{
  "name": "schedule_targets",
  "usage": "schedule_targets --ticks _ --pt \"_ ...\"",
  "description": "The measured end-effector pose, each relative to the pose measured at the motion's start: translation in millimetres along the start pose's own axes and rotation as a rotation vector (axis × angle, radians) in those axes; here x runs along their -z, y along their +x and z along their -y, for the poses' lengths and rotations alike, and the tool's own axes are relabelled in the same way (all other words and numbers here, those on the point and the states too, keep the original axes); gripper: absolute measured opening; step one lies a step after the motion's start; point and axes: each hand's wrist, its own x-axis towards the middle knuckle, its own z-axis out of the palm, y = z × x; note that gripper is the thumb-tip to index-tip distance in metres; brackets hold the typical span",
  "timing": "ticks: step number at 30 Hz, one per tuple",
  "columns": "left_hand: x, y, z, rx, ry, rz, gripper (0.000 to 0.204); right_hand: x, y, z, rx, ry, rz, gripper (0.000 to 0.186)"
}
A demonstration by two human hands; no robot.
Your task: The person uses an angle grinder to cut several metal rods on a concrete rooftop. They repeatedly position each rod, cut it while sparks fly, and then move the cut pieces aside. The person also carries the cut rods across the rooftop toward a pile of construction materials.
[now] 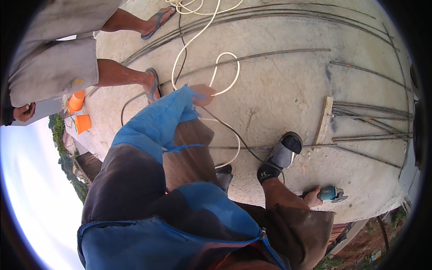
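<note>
My left hand [203,93], at the end of a torn blue sleeve, is reaching out near the middle of the view, blurred by motion, over the looped white cable [237,67]; I cannot make out whether it touches the cable. My right hand [313,198], low on the right beside my bare leg, grips a teal angle grinder [330,193] with a guard at its head. A dark cord [234,135] runs across the concrete between my feet. My right foot wears a grey and black slide sandal [281,155].
Long steel bars [297,51] lie across the concrete slab [256,94], with more bars and a wooden strip [323,120] at the right. A co-worker's sandalled foot [152,84] stands upper left, near orange containers [83,123]. The slab's edges drop away to greenery and ground.
</note>
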Motion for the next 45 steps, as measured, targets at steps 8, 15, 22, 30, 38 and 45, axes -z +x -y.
schedule_targets --ticks 8,15,22,30,38,45 --pt "27 -23 -56 0.185 -0.234 -0.286 0.058 -2 6 -8 0.0 0.033 0.005 0.094" --pt "60 -123 -82 0.208 -0.174 -0.364 0.058 3 -5 2 -0.012 0.073 -0.02 0.093" --pt "20 -74 -52 0.179 0.38 -1.09 0.033 -4 3 -5 0.045 0.048 -0.05 0.095" --pt "-39 63 -202 -0.333 -0.044 0.067 0.037 -4 2 2 0.055 -0.006 -0.072 0.092" --pt "-163 81 -244 -0.275 -0.279 0.074 0.041 -5 -2 -6 0.02 -0.007 -0.061 0.097" --pt "-147 74 -264 -0.248 -0.459 -0.2 0.031 -11 4 -9 0.102 0.016 -0.059 0.092"
